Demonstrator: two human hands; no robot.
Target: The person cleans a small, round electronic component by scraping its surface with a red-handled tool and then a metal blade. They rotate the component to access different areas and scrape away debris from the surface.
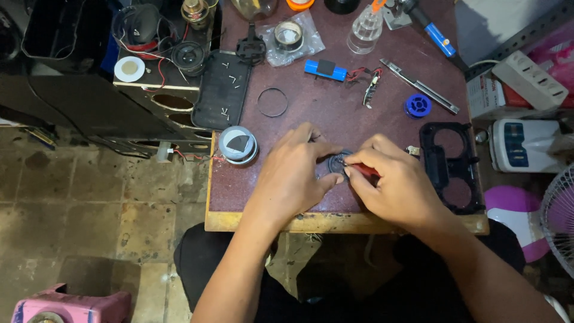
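Pinning the small black round part (338, 162) near the worktop's (251, 203) front edge, left hand (293, 173) fingers clamped on it; right hand (394, 185) pinches a red-handled tool (365, 170). Best keep that part flat, tip steady.

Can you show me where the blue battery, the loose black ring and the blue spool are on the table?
blue battery (326, 70), head view, on the black band around its middle.
black ring (259, 103), head view, on its left edge.
blue spool (418, 106), head view, on its top face.
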